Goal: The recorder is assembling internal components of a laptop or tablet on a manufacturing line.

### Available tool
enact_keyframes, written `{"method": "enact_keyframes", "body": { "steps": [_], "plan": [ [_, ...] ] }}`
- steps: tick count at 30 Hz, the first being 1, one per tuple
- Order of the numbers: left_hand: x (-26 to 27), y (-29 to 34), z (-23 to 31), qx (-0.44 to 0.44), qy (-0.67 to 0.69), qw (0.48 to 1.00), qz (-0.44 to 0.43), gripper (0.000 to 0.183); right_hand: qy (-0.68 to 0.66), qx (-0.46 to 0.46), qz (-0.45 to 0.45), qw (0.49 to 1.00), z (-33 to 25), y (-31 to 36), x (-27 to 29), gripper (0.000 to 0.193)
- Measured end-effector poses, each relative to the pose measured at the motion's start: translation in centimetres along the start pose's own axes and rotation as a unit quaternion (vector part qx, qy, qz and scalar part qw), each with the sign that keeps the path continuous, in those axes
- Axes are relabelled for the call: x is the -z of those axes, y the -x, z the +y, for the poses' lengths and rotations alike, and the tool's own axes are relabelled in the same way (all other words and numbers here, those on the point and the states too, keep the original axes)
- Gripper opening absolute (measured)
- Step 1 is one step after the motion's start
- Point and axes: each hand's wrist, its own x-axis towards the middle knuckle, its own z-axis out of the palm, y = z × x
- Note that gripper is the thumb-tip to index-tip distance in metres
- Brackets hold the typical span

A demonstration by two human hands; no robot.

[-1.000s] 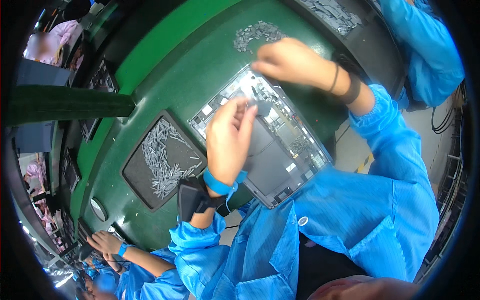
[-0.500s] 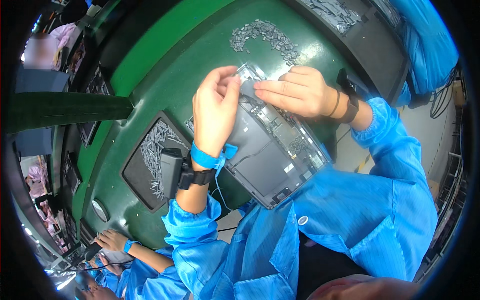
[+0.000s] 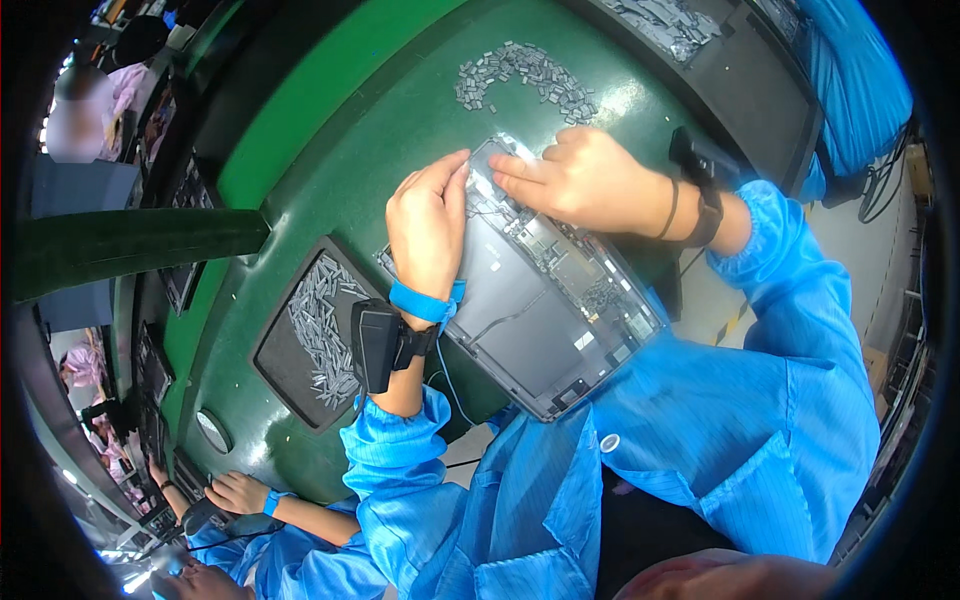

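A dark tablet-like device [image 3: 520, 315] lies slanted before me with its inside bare, a circuit board [image 3: 570, 275] running down its right side. My left hand [image 3: 425, 230] is closed at its far left edge, thumb and fingertips together. Along the far end is a flat grey piece [image 3: 484, 156]. My right hand [image 3: 590, 185] bends over that end, closed with index and middle fingers pressed against the piece; its thumb is hidden. A blue strap [image 3: 420, 303] with a cord circles my left wrist.
Left of the device, a dark tray [image 3: 275, 362] carries many small grey strips [image 3: 325, 320]. Small grey pieces form a curved heap [image 3: 540, 75] on the green table [image 3: 400, 110]. A larger dark tray [image 3: 745, 85] stands far right. A co-worker's hand [image 3: 240, 492] is at lower left.
My right fingertips have shifted slightly left and toward the device's far end. The grey piece now lies nearer that end. My left fingers have drawn closer together.
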Motion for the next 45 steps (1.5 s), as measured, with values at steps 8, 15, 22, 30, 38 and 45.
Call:
{"method": "enact_keyframes", "body": {
  "steps": [8, 15, 22, 30, 38, 45],
  "plan": [
    [-0.3, 0.5, 0.0, -0.054, -0.015, 0.998, 0.022, 0.018, -0.084, 0.018, -0.125, 0.988, 0.3, -1.5, 1.6, 0.019],
    [1.3, 4.8, 2.0, 0.049, 0.122, 0.99, 0.051, 0.047, -0.15, -0.068, -0.14, 0.976, 0.1, 0.7, 1.8, 0.04],
    [4.7, 18.5, 7.2, 0.377, 0.513, 0.767, 0.084, 0.062, -0.415, -0.287, -0.053, 0.862, -8.7, 7.3, 4.4, 0.072],
    [4.6, 16.7, 3.1, 0.384, 0.465, 0.794, -0.073, 0.032, -0.513, -0.319, -0.03, 0.796, -7.7, 7.7, 3.6, 0.058],
    [9.9, 10.7, 3.1, 0.341, 0.531, 0.775, -0.016, 0.026, -0.227, -0.257, 0.03, 0.939, 1.7, 9.8, 5.2, 0.015],
    [8.0, -4.5, -4.6, 0.311, 0.605, 0.73, 0.07, 0.017, -0.311, -0.255, -0.06, 0.914, 10.3, 6.0, 8.1, 0.021]
  ]
}}
